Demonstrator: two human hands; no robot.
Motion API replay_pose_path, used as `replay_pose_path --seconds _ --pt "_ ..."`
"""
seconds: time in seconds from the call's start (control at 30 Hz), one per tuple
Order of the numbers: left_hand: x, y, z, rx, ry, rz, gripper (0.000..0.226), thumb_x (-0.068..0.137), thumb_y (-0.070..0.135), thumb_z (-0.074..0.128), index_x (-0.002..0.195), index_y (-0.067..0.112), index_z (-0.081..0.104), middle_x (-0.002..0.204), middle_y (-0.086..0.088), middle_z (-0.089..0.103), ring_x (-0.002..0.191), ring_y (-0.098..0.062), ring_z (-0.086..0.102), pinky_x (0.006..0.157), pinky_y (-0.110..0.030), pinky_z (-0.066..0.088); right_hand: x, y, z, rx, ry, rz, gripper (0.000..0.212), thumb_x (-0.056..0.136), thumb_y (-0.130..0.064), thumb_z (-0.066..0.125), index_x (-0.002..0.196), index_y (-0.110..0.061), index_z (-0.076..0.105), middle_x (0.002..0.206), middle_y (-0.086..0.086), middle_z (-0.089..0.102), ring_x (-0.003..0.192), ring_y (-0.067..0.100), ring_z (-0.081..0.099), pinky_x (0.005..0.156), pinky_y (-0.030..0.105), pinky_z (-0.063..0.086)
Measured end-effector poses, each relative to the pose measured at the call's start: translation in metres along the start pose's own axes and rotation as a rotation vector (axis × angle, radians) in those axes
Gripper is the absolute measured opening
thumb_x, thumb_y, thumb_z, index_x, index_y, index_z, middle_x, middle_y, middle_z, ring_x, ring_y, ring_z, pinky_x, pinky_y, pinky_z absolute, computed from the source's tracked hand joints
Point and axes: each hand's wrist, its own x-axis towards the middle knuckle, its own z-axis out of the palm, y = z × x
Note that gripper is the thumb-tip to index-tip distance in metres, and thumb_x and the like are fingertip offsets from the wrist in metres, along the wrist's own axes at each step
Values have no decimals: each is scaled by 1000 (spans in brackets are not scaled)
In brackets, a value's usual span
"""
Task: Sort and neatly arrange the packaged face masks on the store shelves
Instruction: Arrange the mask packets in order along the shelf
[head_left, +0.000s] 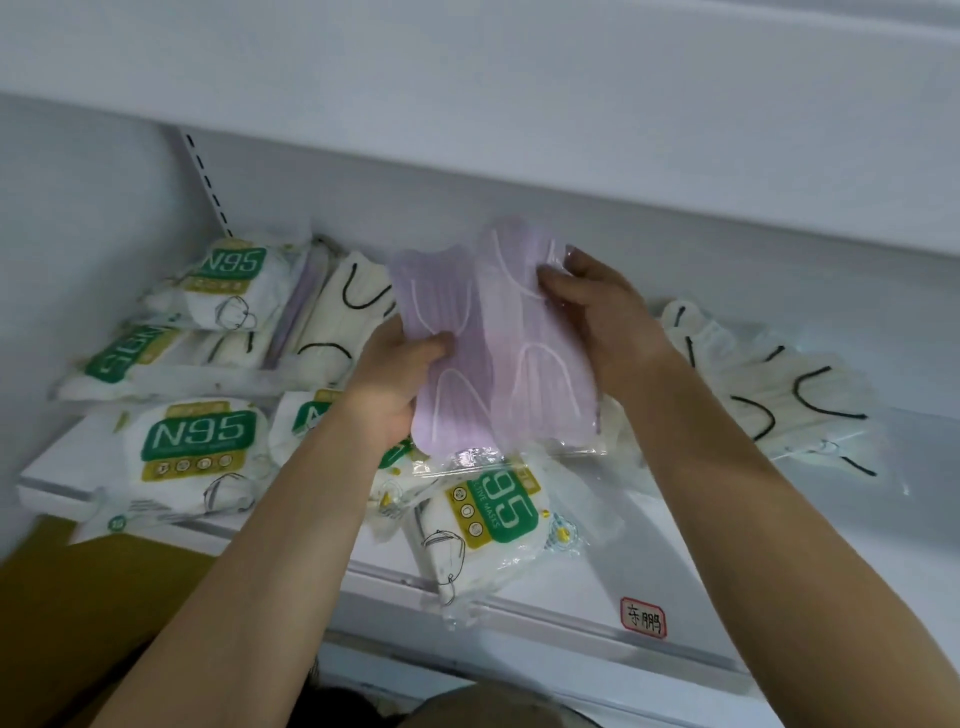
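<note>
Two clear packs of purple face masks (483, 343) are held up over the middle of the white shelf (675, 525). My left hand (400, 379) grips the left pack at its lower left edge, thumb on the front. My right hand (597, 306) grips the right pack near its upper right corner. Several white and green N95 mask packs (200, 441) lie to the left and below the hands. Cream masks with black ear loops lie in packs at the left rear (337, 312) and at the right (779, 389).
The underside of the shelf above (519, 104) hangs close over the hands. A slotted white upright (208, 182) stands at the left rear. A small red-framed label (643, 616) is stuck on the shelf's front edge. One N95 pack (483, 525) overhangs that edge.
</note>
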Motion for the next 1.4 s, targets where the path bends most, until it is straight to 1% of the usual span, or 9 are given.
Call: replay_pose_path --seconds 0.1,0.23,0.43,0.63,0.77,0.97,1.13,1.3,1.4 --pt "3 -6 -8 -49 54 -85 24 98 11 65 121 8 69 105 -14 76 100 -35 72 81 -43 59 2 -1 3 51 -56 27 19 85 -7 68 103 -3 66 100 22 64 84 30 65 83 40 56" --pt "-9 1 -2 -358 -201 -191 65 92 60 53 137 13 63 125 -14 72 112 -29 71 87 -38 59 12 32 20 -611 280 -216 11 77 -8 69 73 -10 59 67 10 56 60 16 51 55 32 40" --pt "3 -14 -14 -20 -46 -5 36 87 -17 56 114 4 68 98 -14 75 86 -30 74 63 -32 60 3 59 9 -722 494 -256 23 86 -16 75 108 -17 70 93 -13 69 81 5 66 67 19 49" --pt "13 -23 -23 -145 -41 -107 41 94 -12 50 130 5 61 108 -15 71 95 -30 70 71 -38 58 12 31 -23 -942 554 -33 62 87 -33 77 139 -22 44 111 -1 65 89 17 65 63 29 48" --pt "13 -25 -23 -189 -41 -124 43 94 -10 52 134 5 60 110 -16 71 95 -30 70 67 -37 59 20 24 -11 -700 518 -17 28 78 -17 85 87 -26 61 89 17 74 84 35 73 81 55 61" --pt "12 -25 -23 -160 -33 -119 47 93 -12 52 136 6 58 115 -18 71 92 -28 71 59 -31 59 11 -2 -35 -256 590 -68 20 87 8 65 77 -10 64 73 9 65 71 26 61 59 30 51" --pt "-2 -14 -20 -164 8 -57 41 95 -9 56 131 9 60 104 -10 72 97 -30 71 59 -30 59 -14 -17 -56 117 276 -49 48 87 -6 69 133 5 61 135 19 65 123 34 64 108 47 50" --pt "-33 2 15 -94 -116 86 40 87 -3 73 125 6 66 111 -14 76 99 -31 75 75 -39 62 -50 14 -9 -540 461 -220 20 85 -15 72 84 3 64 68 1 59 64 17 53 60 32 42" --pt "-46 1 46 19 -94 109 15 88 0 73 102 2 68 88 -12 74 77 -15 74 61 -15 55 -74 25 3 -690 575 -203 10 88 -25 76 89 -24 66 74 -16 66 62 -1 61 57 21 50"
